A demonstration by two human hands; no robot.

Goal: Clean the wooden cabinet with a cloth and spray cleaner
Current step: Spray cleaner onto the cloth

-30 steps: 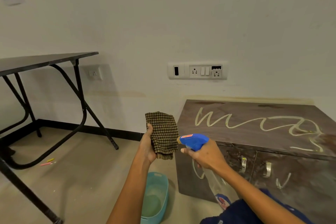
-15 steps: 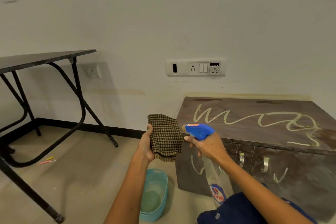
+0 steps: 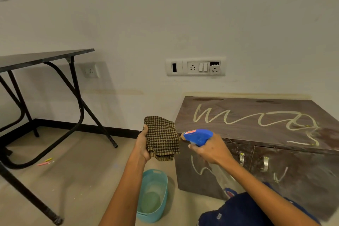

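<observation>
Two hands at centre frame: left hand (image 3: 142,145) grips a checked cloth (image 3: 161,138), right hand (image 3: 211,149) clasps a spray bottle (image 3: 198,136) aimed at it — wetting step; wiping the scribbled cabinet (image 3: 256,121) likely follows.

Cloth, spray bottle, marked cabinet

Folded brown checked cloth (image 3: 162,137) faces the blue-headed spray bottle (image 3: 199,136)'s nozzle; the low dark wooden cabinet (image 3: 256,134) carries pale squiggles on top and doors.

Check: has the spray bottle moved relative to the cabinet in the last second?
Yes, slightly. The spray bottle in the right hand has edged right along the cabinet's front edge, away from its left corner. The rest is camera motion.
</observation>
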